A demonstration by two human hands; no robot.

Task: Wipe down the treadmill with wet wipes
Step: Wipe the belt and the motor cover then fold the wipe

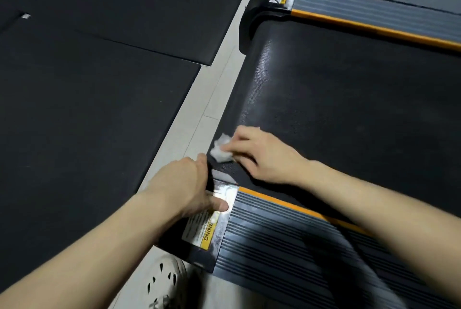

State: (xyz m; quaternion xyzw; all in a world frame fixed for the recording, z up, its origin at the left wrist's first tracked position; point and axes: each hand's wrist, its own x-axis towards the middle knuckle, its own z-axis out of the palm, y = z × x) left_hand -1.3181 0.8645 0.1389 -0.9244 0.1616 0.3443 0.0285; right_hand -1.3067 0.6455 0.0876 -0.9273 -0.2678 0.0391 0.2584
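The treadmill's black belt [336, 99] runs across the right half of the view, between two ribbed side rails edged in orange. My right hand [262, 156] presses a crumpled white wet wipe [221, 150] onto the belt at its rear end, near the corner. My left hand [192, 184] grips the rear end cap of the near side rail [287, 241], thumb lying on top beside a yellow warning sticker [199, 231]. A damp sheen shows on the belt beyond the wipe.
Black floor mats [87, 96] cover the floor on the left, with a strip of pale tile [194, 119] between them and the treadmill. A white perforated shoe [164, 283] is at the bottom. The far side rail [374, 17] and a white panel with lettering sit at top right.
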